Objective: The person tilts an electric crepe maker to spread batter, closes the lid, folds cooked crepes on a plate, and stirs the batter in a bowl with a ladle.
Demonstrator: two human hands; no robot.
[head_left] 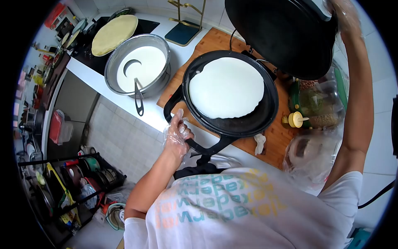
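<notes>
A black electric griddle [271, 118] stands on a wooden board, with a thin round of white batter [226, 87] spread on its plate. The batter's outline is slightly uneven. My left hand [178, 135], in a clear plastic glove, is closed around the griddle's front loop handle [172, 103]. The griddle's black lid [282, 35] is raised and tilted at the back right. At the lid's outer edge, my gloved right hand [347, 16] is closed on the lid handle [325, 8], partly cut off by the frame's top.
Left of the griddle, a metal pot [108, 68] of white batter holds a ladle [138, 97]. A stack of pale flatbreads [115, 35] lies by the cooktop. Jars [323, 99], a yellow-handled brush [296, 119] and a crumpled tissue [260, 143] are at the right.
</notes>
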